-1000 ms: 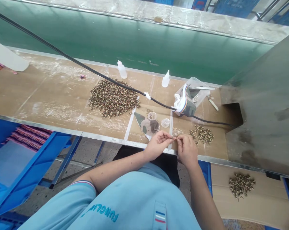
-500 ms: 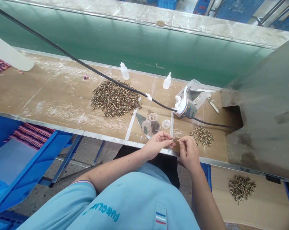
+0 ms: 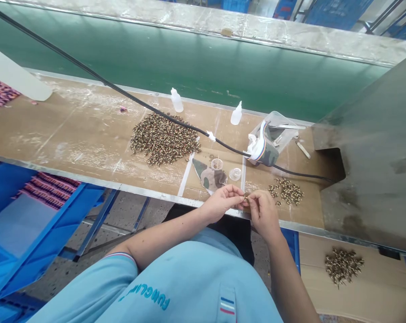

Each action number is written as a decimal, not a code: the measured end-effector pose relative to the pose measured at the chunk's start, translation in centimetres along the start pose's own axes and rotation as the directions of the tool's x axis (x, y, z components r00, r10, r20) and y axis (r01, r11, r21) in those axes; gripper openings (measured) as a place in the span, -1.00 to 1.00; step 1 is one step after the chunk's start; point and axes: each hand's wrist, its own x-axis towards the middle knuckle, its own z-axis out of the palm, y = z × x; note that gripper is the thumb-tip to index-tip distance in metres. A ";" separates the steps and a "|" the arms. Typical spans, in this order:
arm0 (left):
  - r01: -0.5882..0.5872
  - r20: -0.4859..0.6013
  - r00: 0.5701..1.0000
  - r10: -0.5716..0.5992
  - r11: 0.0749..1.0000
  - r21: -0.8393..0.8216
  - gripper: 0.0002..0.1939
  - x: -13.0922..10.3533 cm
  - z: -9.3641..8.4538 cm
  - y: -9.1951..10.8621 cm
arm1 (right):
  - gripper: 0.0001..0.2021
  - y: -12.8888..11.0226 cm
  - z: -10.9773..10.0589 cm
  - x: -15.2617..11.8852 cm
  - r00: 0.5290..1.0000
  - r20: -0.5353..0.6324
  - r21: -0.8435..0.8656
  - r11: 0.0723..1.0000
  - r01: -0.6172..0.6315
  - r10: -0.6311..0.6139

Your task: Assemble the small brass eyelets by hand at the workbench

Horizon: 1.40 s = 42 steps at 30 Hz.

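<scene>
My left hand (image 3: 221,202) is closed in a pinch at the table's front edge, on a small brass-and-dark curved piece (image 3: 246,197). From the other side my right hand (image 3: 264,211) meets it, thumb and fingertips pinched at the same piece. The fingers cover most of it, so its exact kind does not show. Just right of my right hand lies a small pile of similar curved pieces (image 3: 290,190). Beyond my left hand are a camouflage cloth scrap (image 3: 211,178), a small clear cup (image 3: 217,164) and a round clear lid (image 3: 235,174).
A large heap of curved pieces (image 3: 164,139) lies left of centre. Two white squeeze bottles (image 3: 177,101) stand behind. A black cable (image 3: 149,107) crosses the table past a clear plastic box (image 3: 285,134). At right rises a metal housing (image 3: 374,157); another pile (image 3: 343,265) sits lower.
My fingertips have come together: the gap between my hands has closed, and the right fingertips now touch the small piece at the left hand. The whole view has shifted slightly.
</scene>
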 end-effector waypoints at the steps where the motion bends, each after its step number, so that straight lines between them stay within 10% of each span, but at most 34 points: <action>1: -0.001 -0.002 1.000 0.001 1.000 -0.001 -0.66 0.0 0.0 0.0 | -0.89 0.0 0.0 0.0 1.000 0.004 -0.007 1.000 0.001 -0.001; 30: 0.184 -0.042 0.981 -0.189 0.978 -0.099 -0.83 -0.1 0.1 1.0 | -0.92 0.3 -0.8 0.4 0.998 0.066 0.096 0.995 0.013 -0.019; 42: 0.189 -0.040 0.980 -0.195 0.974 -0.122 -0.83 -0.1 0.2 1.1 | -0.92 -0.8 1.0 -0.8 0.983 -0.153 0.058 0.994 -0.089 0.097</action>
